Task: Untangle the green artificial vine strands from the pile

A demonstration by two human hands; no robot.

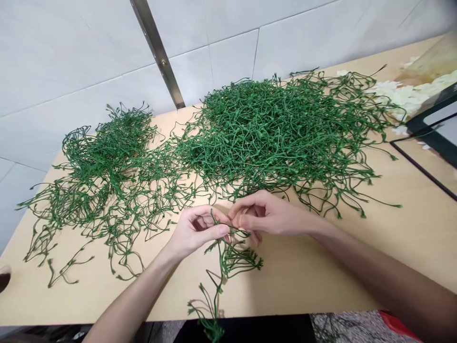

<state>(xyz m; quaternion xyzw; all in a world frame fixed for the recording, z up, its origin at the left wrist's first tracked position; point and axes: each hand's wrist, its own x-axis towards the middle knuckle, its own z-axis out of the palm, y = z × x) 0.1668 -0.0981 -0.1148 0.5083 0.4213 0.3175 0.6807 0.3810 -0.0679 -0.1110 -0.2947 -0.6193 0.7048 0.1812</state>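
Near the table's front, my left hand (202,228) pinches a green plastic stem (220,259) between thumb and forefinger. Branched tips fan out below it, and its lower end droops past the table edge. My right hand (262,214) meets the left fingertips, its thumb and forefinger closed on a thin part of the same stem. The exact contact between the fingertips is partly hidden. Just beyond both hands lies a large tangled heap of green plastic stems (274,133). A smaller, looser heap of stems (110,152) spreads over the table's left side.
White flower pieces (410,95) lie at the back right beside a dark-framed object (435,124). A metal strip (159,52) runs down the tiled wall (228,57) behind the wooden table (321,281). Something red (396,324) shows below the front edge.
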